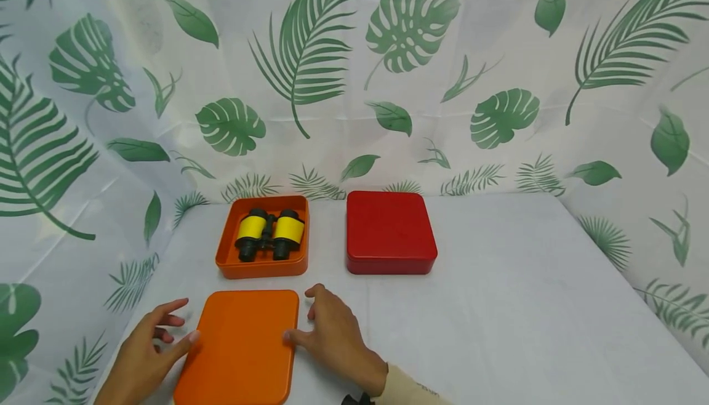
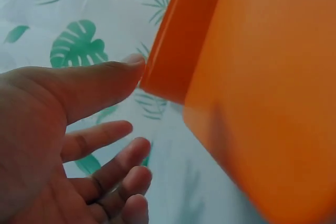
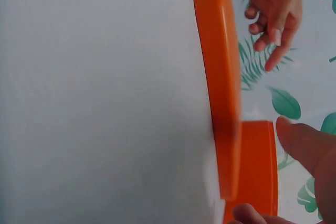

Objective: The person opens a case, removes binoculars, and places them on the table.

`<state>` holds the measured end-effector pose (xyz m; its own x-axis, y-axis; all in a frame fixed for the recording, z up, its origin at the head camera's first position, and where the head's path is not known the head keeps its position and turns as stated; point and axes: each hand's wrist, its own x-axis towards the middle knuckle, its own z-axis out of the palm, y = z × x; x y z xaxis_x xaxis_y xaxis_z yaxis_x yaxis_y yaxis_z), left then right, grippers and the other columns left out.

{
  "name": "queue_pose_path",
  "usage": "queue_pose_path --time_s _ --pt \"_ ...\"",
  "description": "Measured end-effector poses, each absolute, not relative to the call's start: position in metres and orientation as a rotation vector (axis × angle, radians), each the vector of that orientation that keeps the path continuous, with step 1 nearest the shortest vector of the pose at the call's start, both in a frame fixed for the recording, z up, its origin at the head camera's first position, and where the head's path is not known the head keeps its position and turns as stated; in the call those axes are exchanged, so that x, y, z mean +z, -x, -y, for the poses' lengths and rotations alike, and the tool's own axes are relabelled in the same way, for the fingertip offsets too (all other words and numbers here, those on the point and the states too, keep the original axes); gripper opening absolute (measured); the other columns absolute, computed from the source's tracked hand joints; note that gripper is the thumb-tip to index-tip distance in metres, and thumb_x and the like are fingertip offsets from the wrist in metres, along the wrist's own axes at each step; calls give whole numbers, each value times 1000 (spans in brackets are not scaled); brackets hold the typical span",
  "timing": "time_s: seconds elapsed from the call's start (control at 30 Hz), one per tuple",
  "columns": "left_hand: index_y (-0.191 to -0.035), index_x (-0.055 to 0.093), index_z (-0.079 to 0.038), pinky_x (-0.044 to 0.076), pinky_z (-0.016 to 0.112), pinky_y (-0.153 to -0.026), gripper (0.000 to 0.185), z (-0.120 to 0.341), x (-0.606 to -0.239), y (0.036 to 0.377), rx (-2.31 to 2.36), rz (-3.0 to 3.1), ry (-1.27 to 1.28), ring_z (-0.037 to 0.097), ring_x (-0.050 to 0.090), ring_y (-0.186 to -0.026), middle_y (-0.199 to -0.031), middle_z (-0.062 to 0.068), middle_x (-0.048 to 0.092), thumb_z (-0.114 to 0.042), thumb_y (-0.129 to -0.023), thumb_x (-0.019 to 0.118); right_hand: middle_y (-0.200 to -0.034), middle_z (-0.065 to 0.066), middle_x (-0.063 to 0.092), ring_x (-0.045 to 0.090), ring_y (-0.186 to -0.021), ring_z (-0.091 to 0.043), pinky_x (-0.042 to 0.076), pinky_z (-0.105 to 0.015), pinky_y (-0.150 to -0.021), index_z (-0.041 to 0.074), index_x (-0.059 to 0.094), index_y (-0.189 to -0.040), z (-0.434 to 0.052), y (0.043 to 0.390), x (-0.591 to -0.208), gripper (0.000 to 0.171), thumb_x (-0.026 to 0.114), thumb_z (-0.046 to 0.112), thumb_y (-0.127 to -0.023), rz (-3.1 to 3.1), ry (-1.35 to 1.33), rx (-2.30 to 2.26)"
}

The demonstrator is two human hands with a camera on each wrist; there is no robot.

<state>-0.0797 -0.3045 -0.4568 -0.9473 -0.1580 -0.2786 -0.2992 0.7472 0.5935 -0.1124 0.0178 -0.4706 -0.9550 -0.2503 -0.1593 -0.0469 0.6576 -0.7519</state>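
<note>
An orange lid (image 1: 244, 346) lies flat on the table, top side up, nearest to me in the head view. My left hand (image 1: 148, 349) is at its left side with fingers spread and gently bent; in the left wrist view its thumb (image 2: 105, 87) stands apart from the lid (image 2: 273, 87). On the opposite side is my right hand (image 1: 339, 334), its thumb over the lid's right edge and its fingers loosely bent; whether the thumb touches is unclear. Beyond the lid stands an uncovered orange box (image 1: 224, 263) holding yellow-and-black binoculars (image 1: 269, 232).
A closed red box (image 1: 390, 223) stands to the right of the orange one, near the back of the table. White cloth covers the table (image 1: 515, 306). Behind and at the sides hangs a white curtain (image 1: 332, 146) with green leaf prints.
</note>
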Motion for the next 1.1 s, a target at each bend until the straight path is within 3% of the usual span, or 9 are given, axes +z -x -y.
queue_pose_path --time_s 0.17,0.47,0.77,1.1 --pt "-160 42 -11 50 23 -74 83 297 -444 91 965 -2890 243 27 57 -103 -130 22 60 -48 -95 79 -105 2 63 50 -95 -10 45 -22 -70 14 54 -143 -24 126 -464 79 91 48 -82 -2802 393 -1161" --pt "-157 47 -10 53 31 -77 78 285 -429 115 956 -3071 60 32 58 -105 -127 22 62 -44 -95 80 -122 -4 64 52 -106 -14 48 -24 -76 13 49 -151 -26 153 -452 86 89 50 -84 -2895 542 -1175" --pt "-160 44 -9 55 62 -98 80 277 -425 143 1029 -3109 -74 43 53 -126 -145 25 56 -39 -95 80 -138 -4 60 53 -122 -19 58 -34 -93 16 42 -157 -25 179 -447 94 86 56 -85 -2976 580 -1105" --pt "-160 43 -10 50 66 -104 80 275 -425 166 1059 -3095 -113 45 47 -132 -150 26 53 -35 -95 81 -151 -6 57 51 -130 -22 56 -39 -107 16 37 -163 -20 200 -443 100 86 55 -85 -2977 611 -1060"
